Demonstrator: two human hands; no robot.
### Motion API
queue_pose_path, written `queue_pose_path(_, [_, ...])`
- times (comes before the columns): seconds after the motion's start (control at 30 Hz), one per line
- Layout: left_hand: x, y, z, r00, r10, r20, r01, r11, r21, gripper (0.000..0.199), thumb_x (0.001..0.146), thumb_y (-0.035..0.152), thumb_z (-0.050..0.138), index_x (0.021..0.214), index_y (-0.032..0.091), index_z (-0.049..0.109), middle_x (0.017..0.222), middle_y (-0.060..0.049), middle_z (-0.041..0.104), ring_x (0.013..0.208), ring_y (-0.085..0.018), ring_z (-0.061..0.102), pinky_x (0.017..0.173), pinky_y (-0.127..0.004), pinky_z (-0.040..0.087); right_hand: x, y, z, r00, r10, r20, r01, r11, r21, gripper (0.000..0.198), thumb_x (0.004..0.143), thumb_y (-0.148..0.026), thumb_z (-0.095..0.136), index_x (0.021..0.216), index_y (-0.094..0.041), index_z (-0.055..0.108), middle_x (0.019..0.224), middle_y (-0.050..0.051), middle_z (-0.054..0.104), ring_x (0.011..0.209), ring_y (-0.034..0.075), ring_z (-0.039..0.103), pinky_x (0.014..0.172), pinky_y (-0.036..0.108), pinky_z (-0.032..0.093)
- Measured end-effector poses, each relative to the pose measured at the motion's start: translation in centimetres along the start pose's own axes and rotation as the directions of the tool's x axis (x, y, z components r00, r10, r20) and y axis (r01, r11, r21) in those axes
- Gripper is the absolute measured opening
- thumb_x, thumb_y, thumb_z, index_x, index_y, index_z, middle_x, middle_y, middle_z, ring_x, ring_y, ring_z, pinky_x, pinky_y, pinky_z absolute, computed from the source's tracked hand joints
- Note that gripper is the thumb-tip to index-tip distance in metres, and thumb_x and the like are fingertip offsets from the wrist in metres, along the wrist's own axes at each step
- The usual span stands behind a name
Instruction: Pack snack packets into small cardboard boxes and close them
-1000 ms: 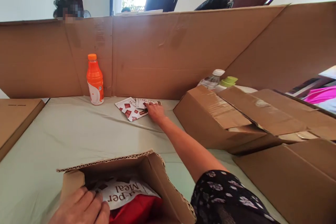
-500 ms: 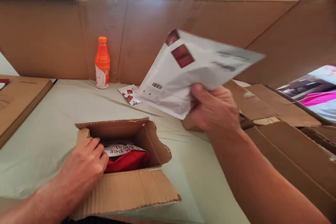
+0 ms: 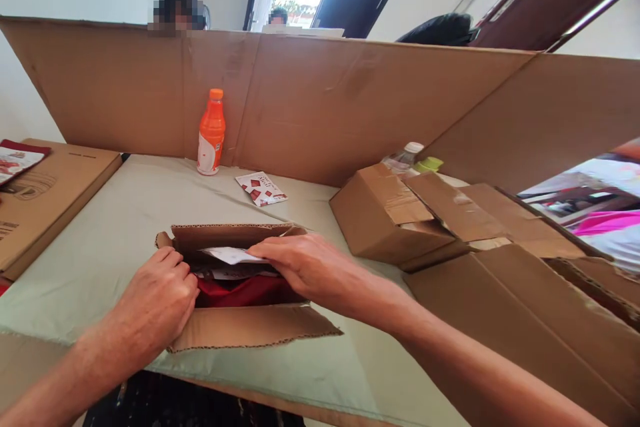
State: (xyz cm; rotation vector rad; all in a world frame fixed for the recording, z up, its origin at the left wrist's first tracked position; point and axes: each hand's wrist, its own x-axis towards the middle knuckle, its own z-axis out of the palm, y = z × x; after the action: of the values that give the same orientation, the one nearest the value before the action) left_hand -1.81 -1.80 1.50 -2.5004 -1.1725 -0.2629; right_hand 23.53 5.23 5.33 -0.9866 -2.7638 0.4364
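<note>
An open cardboard box [image 3: 255, 328] stands near the table's front edge with its flaps up and out. My left hand [image 3: 163, 293] is closed on its left side, fingers curled over the wall. Inside lie a red packet [image 3: 245, 290] and white printed packets. My right hand [image 3: 305, 267] reaches in from the right and pinches a white pouch [image 3: 230, 255], which is partly down in the box; its lower part is hidden. Behind the box a small white packet with red squares [image 3: 262, 188] rests on the cloth.
An orange bottle [image 3: 211, 133] stands against the cardboard partition [image 3: 310, 100]. Other cardboard boxes [image 3: 395, 210] crowd the right side, a clear bottle [image 3: 407, 155] behind them. On the left, a flat carton [image 3: 65, 193] carries a white and red packet [image 3: 20, 159]. People sit beyond the partition.
My right hand has brought the white pouch down and left, from above the table into the box. My left hand keeps its hold on the box. The view has shifted a little.
</note>
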Motion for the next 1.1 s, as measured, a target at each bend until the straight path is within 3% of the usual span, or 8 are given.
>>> queue_pose_path(0.1, [-0.6,-0.4,-0.1,1.000,0.000,-0.008,0.000,1.000,-0.010,0.019,0.082,0.008,0.064,0.065,0.018,0.065,0.068,-0.006,0.068,0.070,-0.026,0.064,0.069,-0.042,0.056,2.2,-1.0,0.8,0.970,0.123,0.209,-0.094,0.985,-0.145,0.040,0.087,0.001,0.045,0.100,-0.020,0.077,0.102,0.005,0.080,0.091,0.021,0.074,0.072,0.027,0.046])
queue_pose_path(0.23, [-0.8,-0.9,0.1,1.000,-0.011,-0.014,0.010,1.000,-0.027,0.013,0.082,0.006,0.061,0.078,0.016,0.069,0.083,-0.009,0.073,0.075,-0.027,0.066,0.073,-0.042,0.058,5.0,-1.4,2.2,0.905,0.139,0.402,-0.037,0.967,-0.251,0.034,0.092,-0.005,0.046,0.105,-0.017,0.076,0.104,0.012,0.080,0.092,0.026,0.074,0.069,0.030,0.042])
queue_pose_path(0.47, [-0.7,-1.5,0.5,1.000,0.029,-0.001,-0.029,0.998,-0.063,0.017,0.082,0.005,0.056,0.083,0.016,0.069,0.082,-0.008,0.072,0.073,-0.027,0.065,0.071,-0.043,0.056,5.4,-1.5,3.1,0.852,0.094,0.516,0.025,0.975,-0.219,0.031,0.097,-0.010,0.051,0.118,-0.015,0.073,0.110,0.014,0.079,0.094,0.026,0.075,0.074,0.031,0.049])
queue_pose_path(0.57, [-0.8,-1.8,0.5,0.999,0.031,-0.018,-0.033,0.995,-0.098,0.019,0.087,0.008,0.053,0.087,0.016,0.070,0.086,-0.009,0.074,0.075,-0.028,0.067,0.071,-0.044,0.056,3.6,-1.1,1.3,0.931,0.022,0.363,0.043,0.985,-0.170,0.032,0.096,-0.015,0.058,0.125,-0.014,0.072,0.118,0.015,0.077,0.105,0.028,0.073,0.086,0.034,0.053])
queue_pose_path(0.63, [-1.0,-2.0,0.6,0.998,0.033,-0.049,-0.039,0.991,-0.132,0.021,0.088,0.009,0.050,0.088,0.016,0.070,0.088,-0.010,0.075,0.076,-0.027,0.069,0.071,-0.044,0.056,2.1,-0.2,-0.5,0.993,-0.046,0.108,0.052,0.997,-0.052,0.030,0.099,-0.019,0.057,0.125,-0.016,0.072,0.119,0.012,0.077,0.107,0.024,0.073,0.091,0.033,0.054])
queue_pose_path(0.77, [-0.9,-2.4,0.5,0.993,0.025,-0.113,-0.046,0.982,-0.185,0.027,0.093,0.012,0.044,0.086,0.018,0.070,0.088,-0.008,0.077,0.076,-0.025,0.071,0.073,-0.041,0.057,0.9,4.1,-2.8,0.916,0.109,-0.387,-0.056,0.988,0.144,0.031,0.104,-0.029,0.049,0.112,-0.018,0.077,0.102,0.006,0.081,0.089,0.017,0.074,0.081,0.027,0.055])
queue_pose_path(0.9, [-0.5,-2.7,0.2,0.977,0.028,-0.210,-0.067,0.981,-0.181,0.028,0.096,0.011,0.041,0.094,0.020,0.068,0.089,-0.003,0.079,0.078,-0.021,0.074,0.077,-0.037,0.058,4.8,10.8,-0.7,0.862,0.385,-0.329,-0.391,0.919,0.049,0.030,0.102,-0.021,0.049,0.109,-0.020,0.077,0.110,0.004,0.079,0.094,0.018,0.072,0.084,0.028,0.055])
queue_pose_path(1.1, [-1.0,-3.5,1.0,0.966,0.023,-0.257,-0.065,0.985,-0.157,0.019,0.098,0.025,0.051,0.110,0.023,0.067,0.099,0.001,0.081,0.086,-0.017,0.077,0.085,-0.030,0.058,13.3,18.4,5.7,0.786,0.555,-0.274,-0.593,0.802,-0.075,0.032,0.099,-0.030,0.066,0.129,-0.018,0.066,0.137,0.011,0.064,0.121,0.025,0.063,0.103,0.046,0.053])
